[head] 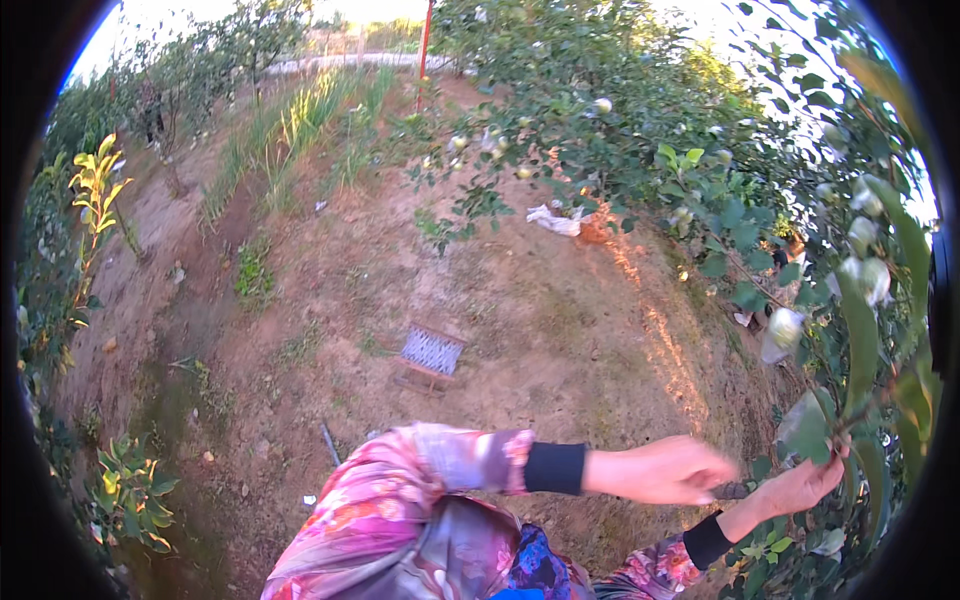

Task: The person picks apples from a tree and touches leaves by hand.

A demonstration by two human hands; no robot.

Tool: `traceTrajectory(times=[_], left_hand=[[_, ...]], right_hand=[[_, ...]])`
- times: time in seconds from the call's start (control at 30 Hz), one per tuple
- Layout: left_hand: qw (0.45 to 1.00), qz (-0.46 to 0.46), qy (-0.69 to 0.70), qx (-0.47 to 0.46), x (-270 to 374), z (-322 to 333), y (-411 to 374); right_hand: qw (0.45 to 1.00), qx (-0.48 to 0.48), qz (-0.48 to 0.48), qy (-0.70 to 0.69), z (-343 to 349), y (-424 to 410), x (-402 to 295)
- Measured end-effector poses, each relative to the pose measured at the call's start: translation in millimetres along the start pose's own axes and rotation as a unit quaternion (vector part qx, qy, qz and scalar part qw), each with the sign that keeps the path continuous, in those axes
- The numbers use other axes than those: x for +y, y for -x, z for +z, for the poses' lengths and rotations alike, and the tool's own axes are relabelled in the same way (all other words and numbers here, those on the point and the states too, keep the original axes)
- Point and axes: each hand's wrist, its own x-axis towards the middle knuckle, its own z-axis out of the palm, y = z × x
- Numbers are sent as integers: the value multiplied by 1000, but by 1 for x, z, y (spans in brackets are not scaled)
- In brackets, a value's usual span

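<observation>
My right hand reaches into the fruit tree at the right, its fingertips closed around a leafy twig. A translucent plastic bag hangs just above those fingers, partly behind a leaf; whether it contains a fruit is hidden. My left hand is blurred, stretched out to the right with curled fingers, a short way left of my right hand. Nothing shows in it. Higher on the tree, a pale green apple sits in a clear bag, with several more bagged fruits beyond it.
A low stool with a woven seat stands on the bare soil ahead. White sheeting lies under the branches. Tall grass and a red post are farther off. A leafy sapling grows at left.
</observation>
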Motion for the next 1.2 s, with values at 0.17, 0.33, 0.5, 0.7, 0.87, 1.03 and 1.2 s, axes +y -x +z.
traceTrajectory(times=[0.17, 0.33, 0.5, 0.7, 0.87, 1.03, 1.2], left_hand=[[955, -242, 101, 139, -50, -70, 210], [786, -399, 130, 454, -28, -100, 386], [696, -456, 91, 548, -38, -120, 429], [763, -407, 161, 476, -91, -151, 386], [813, -464, 156, 316, -60, -199, 325], [815, -517, 121, 231, -56, -238, 316], [823, -527, 73, 198, -52, -279, 310]], right_hand=[[998, 41, -32, 45, 0, 28, -13], [993, 109, 37, 11, 16, 75, -47], [986, -46, 160, 6, 43, 155, 17], [882, -250, 383, -111, 154, 229, 22], [850, -327, 389, -139, 230, 260, 51], [800, -389, 442, -118, 298, 291, 68], [754, -491, 430, -75, 354, 327, 74]])
